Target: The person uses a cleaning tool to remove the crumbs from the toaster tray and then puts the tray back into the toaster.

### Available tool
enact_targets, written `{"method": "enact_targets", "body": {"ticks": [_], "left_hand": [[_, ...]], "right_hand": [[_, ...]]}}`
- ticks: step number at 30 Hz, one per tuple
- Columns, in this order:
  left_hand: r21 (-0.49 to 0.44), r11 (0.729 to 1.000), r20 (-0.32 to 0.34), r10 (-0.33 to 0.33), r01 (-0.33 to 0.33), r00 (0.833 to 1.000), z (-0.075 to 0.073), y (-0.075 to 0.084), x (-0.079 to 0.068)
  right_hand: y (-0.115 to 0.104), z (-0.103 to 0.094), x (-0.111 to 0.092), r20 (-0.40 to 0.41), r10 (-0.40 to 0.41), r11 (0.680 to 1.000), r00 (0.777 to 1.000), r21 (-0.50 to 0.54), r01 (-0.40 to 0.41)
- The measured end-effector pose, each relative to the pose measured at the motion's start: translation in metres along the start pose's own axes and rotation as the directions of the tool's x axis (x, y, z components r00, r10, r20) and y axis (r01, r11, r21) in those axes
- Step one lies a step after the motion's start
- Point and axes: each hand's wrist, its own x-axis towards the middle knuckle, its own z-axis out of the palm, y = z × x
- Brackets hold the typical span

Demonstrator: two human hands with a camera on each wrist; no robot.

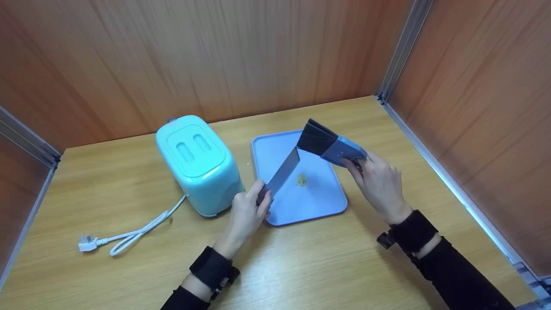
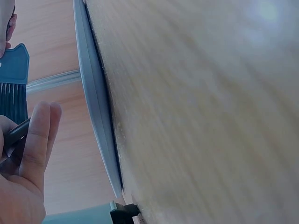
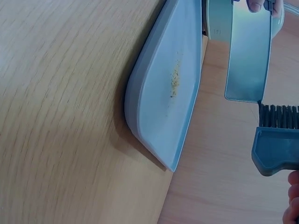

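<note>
My left hand [image 1: 247,209] grips the dark end of a thin metal crumb tray [image 1: 284,170], held tilted above the blue tray [image 1: 308,202]. In the right wrist view, the crumb tray [image 3: 248,53] shows a narrow raised rim. My right hand [image 1: 381,183] holds a brush [image 1: 329,142] with a blue handle and black bristles. The bristles [image 3: 280,115] meet a far corner of the crumb tray. On the blue tray lies a small heap of yellowish crumbs [image 1: 302,179], below the held things. In the left wrist view, the left fingers partly hide the crumb tray.
A turquoise toaster [image 1: 202,165] with its slots covered stands left of the blue tray. Its white cord [image 1: 144,230] runs to a plug [image 1: 88,243] on the wooden table. Wood panels rise behind and to the right, with a metal rail [image 1: 456,185] along the table's right edge.
</note>
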Motion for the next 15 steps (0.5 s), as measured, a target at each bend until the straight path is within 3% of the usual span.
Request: {"method": "enact_targets", "body": {"ticks": [2, 15], "left_hand": [[0.014, 1.0, -0.014, 0.019, -0.019, 1.0, 0.0006, -0.0004, 0.0], [0.006, 1.0, 0.011, -0.011, 0.011, 1.0, -0.0001, 0.0008, 0.0009]], "right_hand": [[0.0007, 0.0014, -0.0012, 0.012, 0.005, 1.0, 1.0, -0.015, -0.005], [0.0001, 0.004, -0.0076, 0.205, 0.064, 0.997, 0.977, -0.051, -0.055]]}}
